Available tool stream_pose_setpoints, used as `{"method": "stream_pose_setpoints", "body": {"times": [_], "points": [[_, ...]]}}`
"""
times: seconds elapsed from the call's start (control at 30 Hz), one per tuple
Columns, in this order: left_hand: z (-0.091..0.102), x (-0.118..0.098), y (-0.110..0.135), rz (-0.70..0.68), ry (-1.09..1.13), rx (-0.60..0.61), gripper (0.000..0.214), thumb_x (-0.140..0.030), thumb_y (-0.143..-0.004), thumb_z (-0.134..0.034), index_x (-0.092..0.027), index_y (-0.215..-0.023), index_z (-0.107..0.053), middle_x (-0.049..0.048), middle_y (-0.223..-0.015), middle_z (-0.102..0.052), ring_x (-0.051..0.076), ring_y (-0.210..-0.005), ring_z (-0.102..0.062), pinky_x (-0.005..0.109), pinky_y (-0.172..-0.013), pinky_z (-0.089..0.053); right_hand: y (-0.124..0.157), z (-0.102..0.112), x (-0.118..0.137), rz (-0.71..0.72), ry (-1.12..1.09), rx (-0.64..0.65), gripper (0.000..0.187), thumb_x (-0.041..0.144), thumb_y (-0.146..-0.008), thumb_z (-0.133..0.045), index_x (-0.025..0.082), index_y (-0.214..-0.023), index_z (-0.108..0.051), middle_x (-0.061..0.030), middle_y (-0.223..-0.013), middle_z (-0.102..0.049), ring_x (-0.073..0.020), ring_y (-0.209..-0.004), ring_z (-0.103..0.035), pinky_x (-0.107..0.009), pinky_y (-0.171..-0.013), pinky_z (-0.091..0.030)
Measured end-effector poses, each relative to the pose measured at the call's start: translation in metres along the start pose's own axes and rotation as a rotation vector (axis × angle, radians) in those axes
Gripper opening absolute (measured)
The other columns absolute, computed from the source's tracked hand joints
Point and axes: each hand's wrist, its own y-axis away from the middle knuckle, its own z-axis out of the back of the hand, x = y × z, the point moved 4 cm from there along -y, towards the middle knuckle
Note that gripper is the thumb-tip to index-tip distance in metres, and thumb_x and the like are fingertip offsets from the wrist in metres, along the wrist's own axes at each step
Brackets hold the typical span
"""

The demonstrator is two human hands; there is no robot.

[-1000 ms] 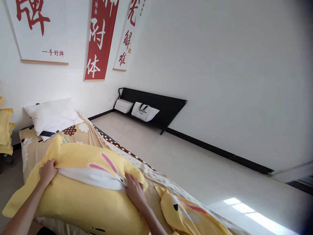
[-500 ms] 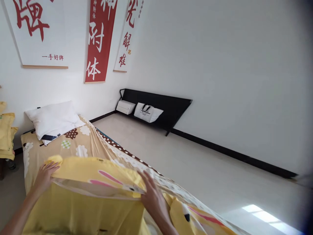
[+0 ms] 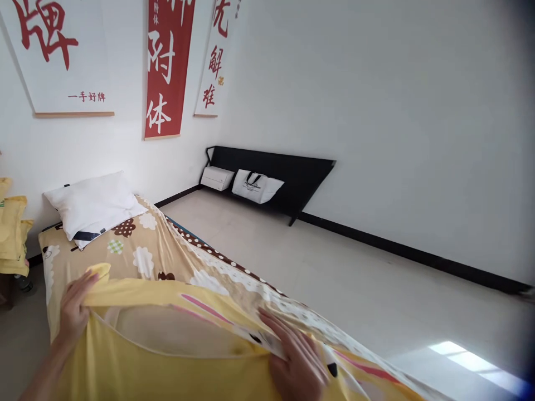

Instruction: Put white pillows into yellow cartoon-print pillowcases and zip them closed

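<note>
A yellow duvet cover (image 3: 175, 379) with a printed rabbit spreads over the near part of the bed, its opening gaping between my hands. My left hand (image 3: 76, 303) grips the opening's left corner, fingers over the edge, with a bunched bit of fabric above them. My right hand (image 3: 295, 353), slightly blurred, holds the right side of the opening beside the rabbit's face. Its fingers lie over the fabric and the thumb is below. Under the cover is a beige fitted sheet (image 3: 165, 248) with cloud and flower prints. The cover's lower part runs out of view.
A white pillow (image 3: 98, 203) lies at the bed's head. Stacked yellow fabric items (image 3: 12, 234) sit at the far left. Along the right wall, a black folding cot (image 3: 288, 178) stands tilted behind a white box (image 3: 217, 179) and a white bag (image 3: 257, 188). Pale floor (image 3: 334, 273) borders the bed.
My right hand has moved right and down with its edge of the cover, widening the opening. My left hand has shifted slightly left, still on its corner. The view has turned slightly.
</note>
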Motion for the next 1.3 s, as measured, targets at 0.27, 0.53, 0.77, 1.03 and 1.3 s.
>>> {"method": "stream_pose_setpoints", "body": {"times": [0.27, 0.53, 0.77, 1.03, 1.3], "points": [[-0.026, 0.015, 0.023, -0.053, -0.082, 0.551, 0.068, 0.001, -0.066, -0.036, -0.028, -0.117, -0.071, -0.0007, -0.12, -0.071, 0.021, -0.119, -0.062, 0.038, -0.097, -0.051, 0.016, -0.041, -0.014, 0.075, -0.017, 0.349, 0.048, 0.008, -0.061, -0.036, 0.024, -0.083, -0.076, -0.0012, -0.097, -0.077, -0.0201, -0.085, -0.073, -0.033, -0.073, -0.056], [0.002, -0.013, -0.017, -0.058, -0.07, 0.363, 0.059, -0.001, -0.056, -0.036, -0.022, -0.095, -0.075, -0.0002, -0.106, -0.076, 0.019, -0.104, -0.069, 0.036, -0.088, -0.051, -0.014, -0.003, -0.018, 0.146, 0.067, 0.129, 0.047, 0.006, -0.061, -0.036, 0.021, -0.088, -0.072, -0.0012, -0.091, -0.076, -0.0196, -0.082, -0.07, -0.031, -0.074, -0.053], [0.028, -0.057, -0.025, -0.022, -0.122, 0.108, 0.046, -0.001, -0.061, -0.034, -0.02, -0.083, -0.07, 0.0, -0.096, -0.077, 0.017, -0.095, -0.071, 0.034, -0.085, -0.047, -0.024, 0.014, -0.019, 0.141, -0.003, 0.074, 0.04, 0.005, -0.064, -0.037, 0.022, -0.085, -0.066, -0.0004, -0.085, -0.073, -0.0183, -0.082, -0.068, -0.028, -0.076, -0.051], [0.066, -0.082, -0.101, 0.03, -0.2, -0.02, 0.044, -0.005, -0.062, -0.036, -0.019, -0.087, -0.07, 0.0033, -0.097, -0.076, 0.021, -0.096, -0.068, 0.037, -0.087, -0.044, -0.077, 0.043, -0.02, 0.254, -0.028, -0.053, 0.038, 0.005, -0.064, -0.038, 0.022, -0.085, -0.065, -0.0007, -0.083, -0.072, -0.0174, -0.08, -0.066, -0.028, -0.078, -0.048], [0.064, -0.093, -0.185, 0.082, -0.123, 0.005, 0.034, -0.01, -0.061, -0.038, -0.02, -0.073, -0.068, 0.0034, -0.092, -0.076, 0.023, -0.096, -0.069, 0.041, -0.093, -0.048, -0.157, 0.04, -0.04, -0.186, -0.259, -0.166, 0.024, 0.017, -0.058, -0.044, 0.023, -0.07, -0.064, -0.0012, -0.081, -0.073, -0.0189, -0.074, -0.065, -0.03, -0.069, -0.048]]}}
